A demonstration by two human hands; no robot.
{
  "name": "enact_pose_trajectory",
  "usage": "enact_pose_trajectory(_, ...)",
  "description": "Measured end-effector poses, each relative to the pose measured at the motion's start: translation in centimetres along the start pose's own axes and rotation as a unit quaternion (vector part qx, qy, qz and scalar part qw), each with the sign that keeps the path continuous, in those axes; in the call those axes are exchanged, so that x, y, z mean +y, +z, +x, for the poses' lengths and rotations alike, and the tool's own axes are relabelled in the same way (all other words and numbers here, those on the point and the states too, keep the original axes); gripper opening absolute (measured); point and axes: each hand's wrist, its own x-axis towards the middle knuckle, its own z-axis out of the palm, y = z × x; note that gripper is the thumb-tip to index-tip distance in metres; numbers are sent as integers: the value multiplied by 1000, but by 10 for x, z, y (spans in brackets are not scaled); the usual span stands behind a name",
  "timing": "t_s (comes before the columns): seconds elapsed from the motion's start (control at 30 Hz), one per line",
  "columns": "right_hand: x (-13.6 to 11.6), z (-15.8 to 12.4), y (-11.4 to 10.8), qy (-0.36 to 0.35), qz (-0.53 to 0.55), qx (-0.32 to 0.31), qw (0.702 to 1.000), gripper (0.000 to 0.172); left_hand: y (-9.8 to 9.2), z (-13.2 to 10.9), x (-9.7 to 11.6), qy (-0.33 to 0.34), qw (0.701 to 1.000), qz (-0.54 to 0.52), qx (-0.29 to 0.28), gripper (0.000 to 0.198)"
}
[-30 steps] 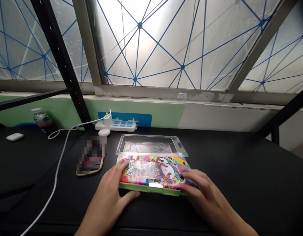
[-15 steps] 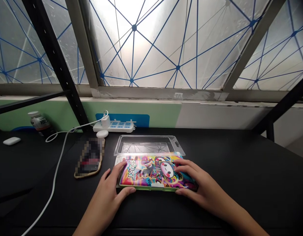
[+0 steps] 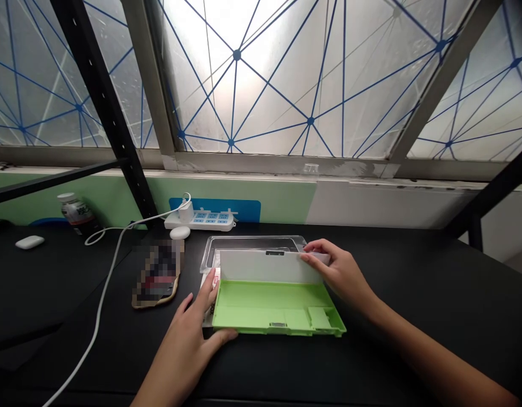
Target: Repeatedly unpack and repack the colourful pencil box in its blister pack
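On the black table (image 3: 413,294), a white power strip (image 3: 201,219) is set against the wall, and a white cable (image 3: 99,294) is trailed from it toward the front left. A blurred flat object (image 3: 156,272), a bottle (image 3: 76,212) and a small white case (image 3: 29,242) are placed left.

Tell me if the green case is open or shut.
Open: the white lid stands raised behind the green tray, right hand holding its edge.

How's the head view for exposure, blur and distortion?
Head view: window glass blown out at top centre; black table dark; green case, left hand and right hand sharp; phone pixelated over; black upright leans, wide-angle distortion.
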Motion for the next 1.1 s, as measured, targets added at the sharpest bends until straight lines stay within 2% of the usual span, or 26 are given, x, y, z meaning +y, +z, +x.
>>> enact_pose_trajectory(0.07, 5, -1, 2, -4, -3, 32, 999, 35, 1, -2, -2, 13, 1000, 4, 4, 90)
enact_pose_trajectory(0.13, 10, -10, -1, -38, -32, 44, 998, 32, 1, -4, -2, 16, 1000, 3, 12, 90)
enact_pose_trajectory(0.2, 15, -25, -8, -88, -63, 37, 993, 28, 1, -8, -2, 7, 1000, -10, 21, 93)
enact_pose_trajectory(0.27, 20, -43, -14, -143, -91, 3, 986, 28, -1, -10, 0, -8, 999, -31, 30, 95)
enact_pose_trajectory(0.37, 28, -69, -16, -217, -155, -66, 962, 47, -3, -11, 2, -10, 998, -43, 46, 91)
enact_pose_trajectory(0.43, 32, -79, -13, -242, -185, -78, 949, 61, -4, -10, 3, 7, 998, -31, 51, 81)
enact_pose_trajectory(0.53, 35, -85, -11, -228, -164, -54, 958, 57, -5, -9, 3, 34, 998, -9, 42, 60)
enact_pose_trajectory(0.7, 33, -76, -14, -138, -117, -28, 983, 40, -6, -10, 0, 48, 998, -25, 46, 57)
enact_pose_trajectory(0.87, 10, -53, -11, -68, -136, -80, 985, 35, -5, -7, 0, 66, 996, -17, 60, 42)
enact_pose_trajectory(0.97, -7, -41, -4, -97, -216, -95, 967, 34, -3, -3, -1, 57, 995, 23, 74, 41)
enact_pose_trajectory(1.1, -20, -39, 12, -162, -312, -75, 933, 29, 0, 0, -2, 44, 991, 82, 95, 48)
